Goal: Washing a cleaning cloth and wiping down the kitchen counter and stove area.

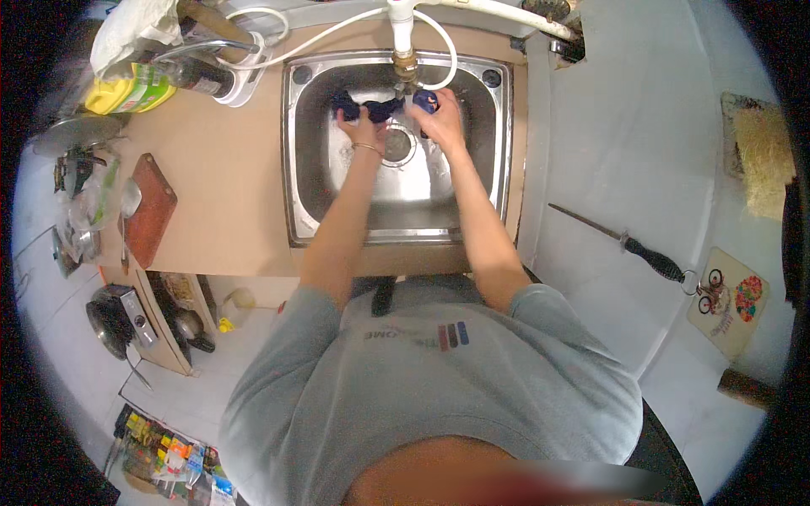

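Note:
In the stainless steel sink (417, 209), a wet-looking dark blue cloth (381, 111) stretches between my two hands. My left hand (366, 131), with a bangle on its wrist, grips the cloth's left part just above and left of the round drain (399, 145). My right hand (445, 120) is closed around a bunched end of the cloth (425, 101), which bears a small orange mark. Directly over this end hangs the brass tap (405, 65), and a pale streak like running water falls beside my right fingers. Some fingers of both hands are hidden by the cloth.
Left of the sink, a reddish-brown chopping board (150, 212) lies on the beige counter (221, 183). A yellow detergent bottle (130, 90) and a dark bottle (201, 77) stand behind. A white hose (316, 38) loops by the tap. A sharpening steel (652, 256) hangs at right.

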Tool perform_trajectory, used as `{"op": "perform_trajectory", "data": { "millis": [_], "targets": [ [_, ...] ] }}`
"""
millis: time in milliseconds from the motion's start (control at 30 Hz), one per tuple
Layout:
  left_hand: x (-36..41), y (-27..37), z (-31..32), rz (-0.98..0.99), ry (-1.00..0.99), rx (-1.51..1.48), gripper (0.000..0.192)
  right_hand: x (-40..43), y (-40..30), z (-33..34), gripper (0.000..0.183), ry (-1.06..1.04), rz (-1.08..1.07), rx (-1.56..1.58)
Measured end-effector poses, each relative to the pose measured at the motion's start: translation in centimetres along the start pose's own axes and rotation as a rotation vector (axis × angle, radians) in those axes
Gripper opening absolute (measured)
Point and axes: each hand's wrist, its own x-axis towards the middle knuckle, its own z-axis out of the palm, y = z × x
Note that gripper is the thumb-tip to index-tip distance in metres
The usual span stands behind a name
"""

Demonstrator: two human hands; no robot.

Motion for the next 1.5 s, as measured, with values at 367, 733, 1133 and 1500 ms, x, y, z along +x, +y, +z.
{"op": "perform_trajectory", "data": {
  "millis": [367,733,1133,1500],
  "targets": [
    [-2.8,-0.6,3.7,-0.572,-0.594,-0.343,0.037,-7.8,-6.1,0.9,0.032,-0.027,-0.362,-0.025],
    [-3.4,2.1,1.3,-0.368,-0.416,-0.032,0.023,1.5,-1.4,3.7,0.032,-0.082,0.225,-0.068],
    [-9.3,5.1,2.3,-0.427,-0.704,0.041,0.043,-5.9,-5.9,3.9,0.017,-0.039,-0.812,-0.023],
    [-3.3,1.2,1.6,0.149,-0.545,1.069,0.032,0.5,0.8,2.5,0.032,0.071,0.355,-0.027]
  ]
}}
